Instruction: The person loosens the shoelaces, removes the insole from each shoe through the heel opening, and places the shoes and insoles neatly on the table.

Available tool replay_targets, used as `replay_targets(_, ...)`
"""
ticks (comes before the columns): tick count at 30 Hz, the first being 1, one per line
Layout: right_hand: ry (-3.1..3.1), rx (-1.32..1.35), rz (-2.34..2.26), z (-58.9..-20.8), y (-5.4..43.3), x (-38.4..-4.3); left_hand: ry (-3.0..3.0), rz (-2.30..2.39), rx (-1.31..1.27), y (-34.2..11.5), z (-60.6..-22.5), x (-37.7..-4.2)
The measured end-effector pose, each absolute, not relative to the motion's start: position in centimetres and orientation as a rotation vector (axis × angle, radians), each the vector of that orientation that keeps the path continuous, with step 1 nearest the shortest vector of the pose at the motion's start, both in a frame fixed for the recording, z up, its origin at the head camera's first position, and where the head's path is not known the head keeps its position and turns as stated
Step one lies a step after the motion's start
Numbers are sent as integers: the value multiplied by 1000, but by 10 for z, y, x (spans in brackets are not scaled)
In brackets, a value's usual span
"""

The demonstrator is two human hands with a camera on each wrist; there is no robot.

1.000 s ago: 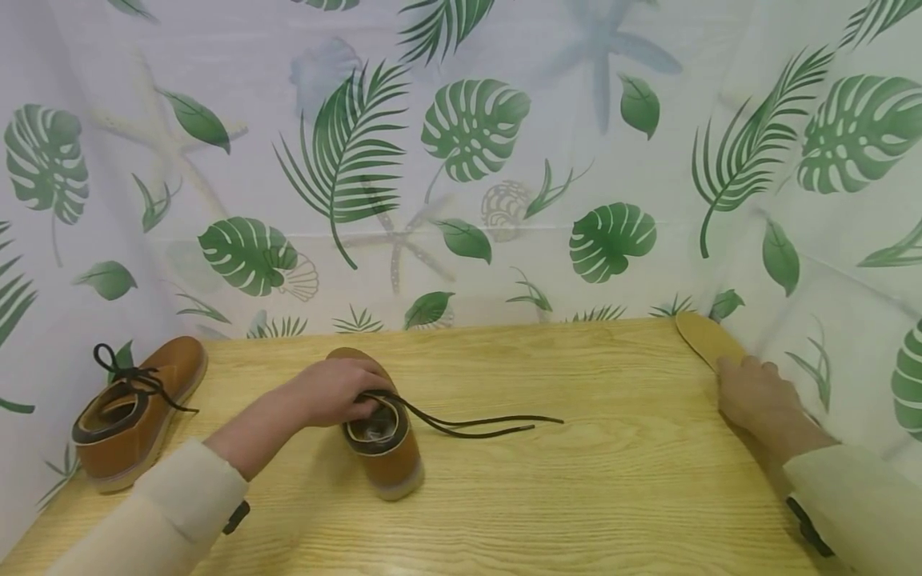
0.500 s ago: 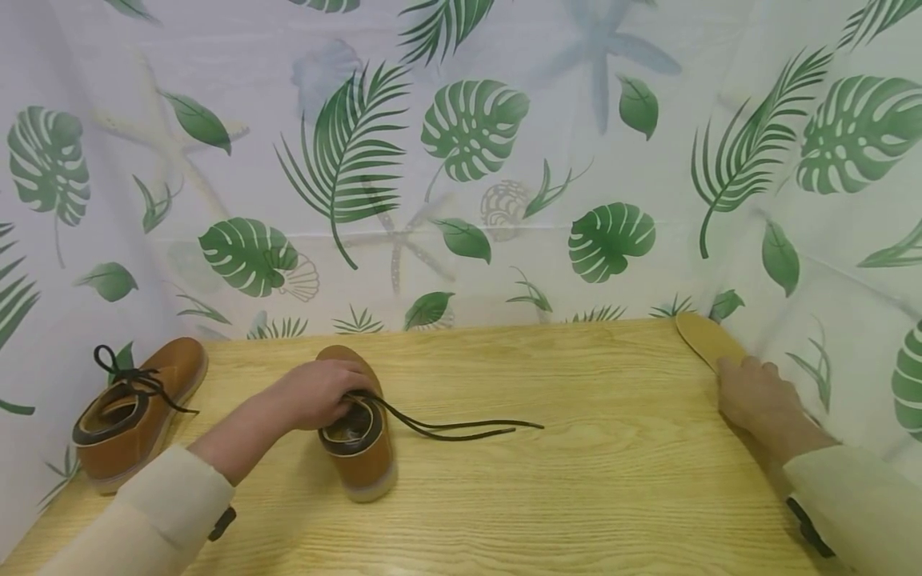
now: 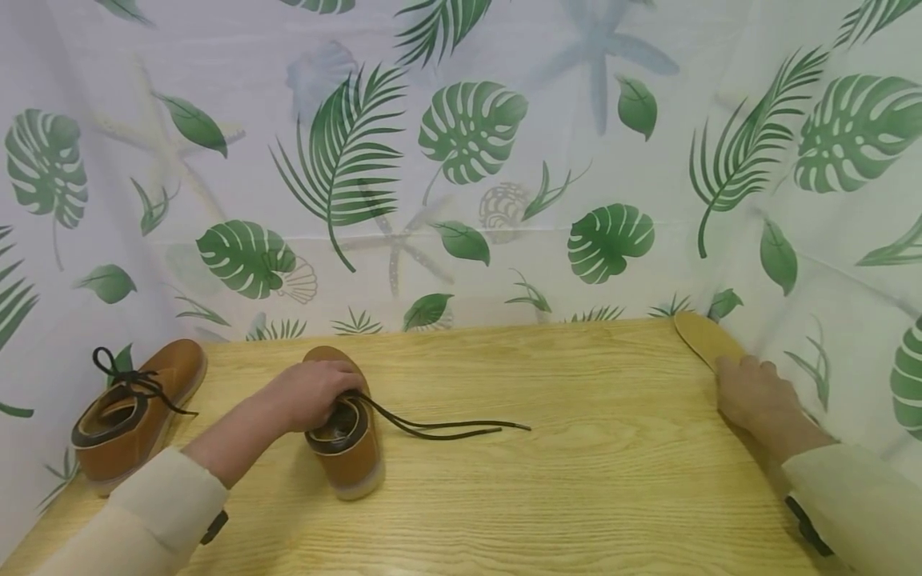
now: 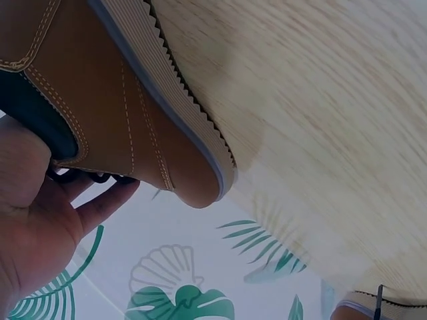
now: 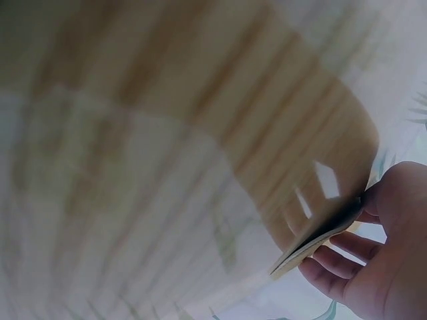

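My left hand [image 3: 317, 394] grips a brown lace-up shoe [image 3: 344, 438] over its tongue and opening, left of the table's middle. The shoe's dark laces [image 3: 446, 426] trail loose to the right across the wood. In the left wrist view the shoe [image 4: 127, 120] stands on its ridged sole, my fingers [image 4: 100, 207] curled over its top. My right hand [image 3: 752, 394] holds a tan insole [image 3: 706, 339] at the table's far right edge, against the curtain. The right wrist view shows the insole's thin edge [image 5: 317, 243] pinched between thumb and fingers.
A second brown shoe [image 3: 133, 408] with tied dark laces sits at the far left of the wooden table [image 3: 576, 480]. A white curtain with green leaf print [image 3: 461, 160] hangs close behind and on both sides.
My left hand has slid the shoe leftward and slightly back, dragging its laces along. The right hand and insole have stayed in place.
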State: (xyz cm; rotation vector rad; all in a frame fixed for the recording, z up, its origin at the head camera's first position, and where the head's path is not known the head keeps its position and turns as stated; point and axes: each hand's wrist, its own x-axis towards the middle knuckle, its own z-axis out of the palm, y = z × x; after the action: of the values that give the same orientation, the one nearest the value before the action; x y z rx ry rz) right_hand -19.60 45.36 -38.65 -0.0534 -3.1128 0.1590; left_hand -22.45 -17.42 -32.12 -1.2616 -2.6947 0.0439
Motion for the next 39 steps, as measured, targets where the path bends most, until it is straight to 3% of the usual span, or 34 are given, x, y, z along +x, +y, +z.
replay_targets(39, -3070, -49, 127, -391, 452, -194, -2627, 108, -1161, -225, -339, -228)
